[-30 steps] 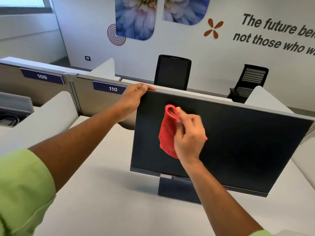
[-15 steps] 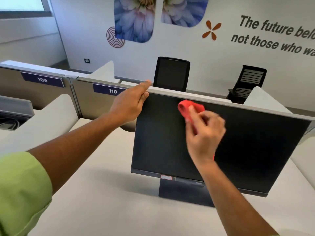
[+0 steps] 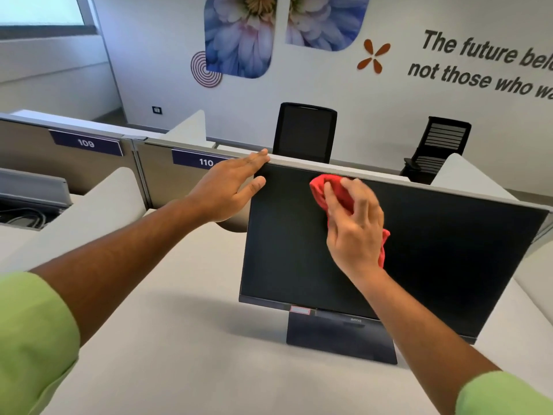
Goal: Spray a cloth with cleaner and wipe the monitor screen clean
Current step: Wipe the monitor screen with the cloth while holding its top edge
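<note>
Tabletop [image 3: 185, 339] carries monitor [image 3: 449, 265], screen dark, upright on stand. Left hand [image 3: 227, 187] at monitor's top-left corner, grip released, straight fingers on top edge, thumb on screen side. Right hand [image 3: 356, 223] presses red cloth [image 3: 321, 188] against upper screen, grip curled round cloth.

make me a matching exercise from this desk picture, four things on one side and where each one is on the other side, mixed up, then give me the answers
Things:
1. left hand
2. red cloth
3. black office chair
4. label 110

Places:
A. on the grey partition, left of the monitor
B. behind the partition, by the wall
C. on the monitor's top left corner
D. pressed to the screen under the right hand

Pairs: 1-C, 2-D, 3-B, 4-A
</note>
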{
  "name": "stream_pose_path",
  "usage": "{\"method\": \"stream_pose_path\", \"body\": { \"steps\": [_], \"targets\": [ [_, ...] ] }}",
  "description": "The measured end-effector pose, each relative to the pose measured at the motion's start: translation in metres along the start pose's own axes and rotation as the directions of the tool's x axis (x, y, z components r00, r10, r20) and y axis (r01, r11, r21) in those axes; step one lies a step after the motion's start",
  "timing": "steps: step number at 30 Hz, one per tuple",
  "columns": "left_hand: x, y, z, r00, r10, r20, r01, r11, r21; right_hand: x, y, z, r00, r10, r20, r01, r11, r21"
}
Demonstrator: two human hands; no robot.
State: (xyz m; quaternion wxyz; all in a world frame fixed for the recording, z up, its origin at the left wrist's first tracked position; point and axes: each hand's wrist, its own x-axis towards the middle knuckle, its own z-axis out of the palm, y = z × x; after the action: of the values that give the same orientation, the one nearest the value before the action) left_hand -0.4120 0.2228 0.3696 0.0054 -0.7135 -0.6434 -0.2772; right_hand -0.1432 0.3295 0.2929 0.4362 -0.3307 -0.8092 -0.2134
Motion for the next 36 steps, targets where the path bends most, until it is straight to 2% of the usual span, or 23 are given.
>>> {"method": "stream_pose_path", "body": {
  "steps": [3, 5, 10, 14, 16, 18, 20, 22, 24, 25, 26, 28, 31, 33, 36],
  "targets": [
    [0.002, 0.006, 0.002, 0.999, -0.033, -0.013, 0.031, 0.995, -0.099, 0.024, -0.028, 0.012, 0.963, 0.245, -0.115, -0.239, 0.969, 0.065],
    [0.001, 0.008, 0.004, 0.997, -0.072, -0.035, 0.066, 0.986, -0.151, 0.035, -0.058, 0.025, 0.943, 0.300, -0.143, -0.282, 0.950, 0.132],
    [-0.001, 0.007, 0.007, 0.993, -0.101, -0.061, 0.083, 0.964, -0.253, 0.046, -0.109, 0.047, 0.993, 0.082, -0.089, -0.068, 0.986, 0.153],
    [-0.003, 0.001, 0.007, 0.991, -0.112, -0.070, 0.092, 0.966, -0.241, 0.038, -0.091, 0.045, 0.997, -0.062, -0.048, 0.066, 0.995, 0.071],
    [0.000, 0.002, 0.005, 0.991, -0.118, -0.068, 0.099, 0.967, -0.234, 0.026, -0.066, 0.038, 0.996, 0.033, -0.087, -0.030, 0.999, 0.031],
    [0.003, 0.003, 0.006, 0.988, -0.139, -0.061, 0.121, 0.964, -0.235, 0.008, -0.037, 0.027, 0.963, 0.224, -0.150, -0.225, 0.974, 0.006],
    [0.003, 0.002, 0.007, 0.988, -0.147, -0.057, 0.129, 0.962, -0.242, -0.008, -0.010, 0.016, 0.880, 0.431, -0.200, -0.436, 0.900, 0.019],
    [0.003, 0.002, 0.009, 0.988, -0.140, -0.064, 0.117, 0.953, -0.279, -0.012, 0.007, 0.009, 0.768, 0.595, -0.237, -0.600, 0.798, 0.056],
    [0.003, 0.005, 0.010, 0.986, -0.148, -0.076, 0.116, 0.938, -0.328, -0.005, 0.008, 0.010, 0.687, 0.675, -0.269, -0.677, 0.729, 0.099],
    [0.004, 0.006, 0.011, 0.984, -0.155, -0.084, 0.117, 0.929, -0.350, -0.001, 0.002, 0.012, 0.674, 0.684, -0.280, -0.682, 0.722, 0.120],
    [0.003, 0.007, 0.012, 0.983, -0.163, -0.089, 0.120, 0.922, -0.368, 0.004, -0.008, 0.016, 0.686, 0.672, -0.279, -0.665, 0.734, 0.135],
    [0.002, 0.007, 0.016, 0.980, -0.181, -0.086, 0.133, 0.907, -0.399, 0.011, -0.034, 0.025, 0.782, 0.572, -0.248, -0.558, 0.819, 0.130],
    [0.004, 0.002, 0.019, 0.976, -0.205, -0.075, 0.147, 0.869, -0.472, 0.016, -0.072, 0.041, 0.942, 0.291, -0.168, -0.279, 0.956, 0.092],
    [0.005, 0.001, 0.018, 0.976, -0.203, -0.075, 0.137, 0.848, -0.511, 0.018, -0.092, 0.049, 0.984, 0.147, -0.104, -0.138, 0.987, 0.085],
    [0.005, 0.002, 0.014, 0.977, -0.202, -0.069, 0.134, 0.830, -0.541, 0.021, -0.105, 0.054, 1.000, -0.003, -0.016, 0.004, 0.996, 0.094]
  ]
}}
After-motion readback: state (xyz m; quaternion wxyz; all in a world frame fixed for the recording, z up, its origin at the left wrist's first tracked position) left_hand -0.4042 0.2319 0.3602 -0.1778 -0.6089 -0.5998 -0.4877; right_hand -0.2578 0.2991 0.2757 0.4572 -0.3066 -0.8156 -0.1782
